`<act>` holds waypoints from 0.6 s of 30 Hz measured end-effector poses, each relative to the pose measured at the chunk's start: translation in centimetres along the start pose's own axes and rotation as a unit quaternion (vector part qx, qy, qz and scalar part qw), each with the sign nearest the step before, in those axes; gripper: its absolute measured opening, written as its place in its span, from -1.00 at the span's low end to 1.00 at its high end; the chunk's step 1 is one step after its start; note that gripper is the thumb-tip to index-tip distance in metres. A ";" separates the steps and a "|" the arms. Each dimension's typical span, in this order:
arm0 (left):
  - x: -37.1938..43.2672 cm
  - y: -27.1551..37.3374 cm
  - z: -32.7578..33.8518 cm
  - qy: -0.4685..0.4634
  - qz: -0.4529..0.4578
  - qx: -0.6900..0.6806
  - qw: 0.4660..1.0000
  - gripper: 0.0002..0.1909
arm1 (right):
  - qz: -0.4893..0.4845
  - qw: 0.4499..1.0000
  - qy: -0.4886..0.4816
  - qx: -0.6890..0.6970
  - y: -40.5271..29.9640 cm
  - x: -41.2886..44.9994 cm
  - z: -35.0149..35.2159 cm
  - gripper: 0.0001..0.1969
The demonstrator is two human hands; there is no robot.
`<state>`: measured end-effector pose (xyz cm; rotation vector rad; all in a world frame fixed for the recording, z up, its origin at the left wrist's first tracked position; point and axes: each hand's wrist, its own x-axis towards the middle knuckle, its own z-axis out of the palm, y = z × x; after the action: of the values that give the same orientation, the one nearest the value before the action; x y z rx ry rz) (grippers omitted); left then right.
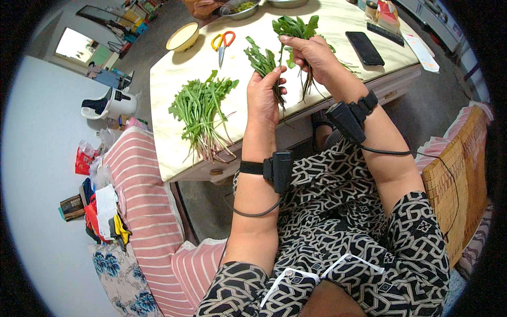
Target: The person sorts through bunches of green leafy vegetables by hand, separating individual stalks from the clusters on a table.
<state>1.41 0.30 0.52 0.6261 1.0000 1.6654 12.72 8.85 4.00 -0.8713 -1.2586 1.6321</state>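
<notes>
My left hand [264, 97] grips a small bunch of leafy greens [259, 57], its dark stems hanging below the fingers. To the right, my right hand [313, 57] is closed around a second bunch of greens [295, 27], with leaves above and thin brownish stems below. A single stem stands upright between the two hands, near the right thumb. On the marble-patterned table [166, 119], left of my hands, lies a larger pile of greens [204, 111] with pinkish stem ends towards the front edge. Some loose stems behind the right wrist are partly hidden.
Orange-and-yellow scissors [222, 45] and a yellow bowl [183, 37] sit at the back left. Another person's hand [204, 8] is beside a metal bowl [241, 10]. A smartphone [364, 48] and a remote control [385, 34] lie right. A striped pink sofa [138, 174] borders the left.
</notes>
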 end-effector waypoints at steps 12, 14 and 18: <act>0.1 0.2 -0.2 0.021 0.038 -0.004 0.999 -0.77 | 0.058 0.995 -0.085 -0.010 0.4 0.0 0.5 -0.76; 0.0 0.2 0.0 0.030 0.034 -0.013 0.999 -0.76 | 0.052 0.998 -0.043 -0.001 0.5 0.5 -0.2 -0.77; 0.2 0.2 -0.5 0.021 0.036 -0.010 0.999 -0.65 | 0.056 0.998 -0.022 0.019 0.2 0.6 -0.5 -0.79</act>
<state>0.86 0.29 0.39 0.6235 1.0003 1.7566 12.90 9.57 3.71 -0.9008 -1.2236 1.7666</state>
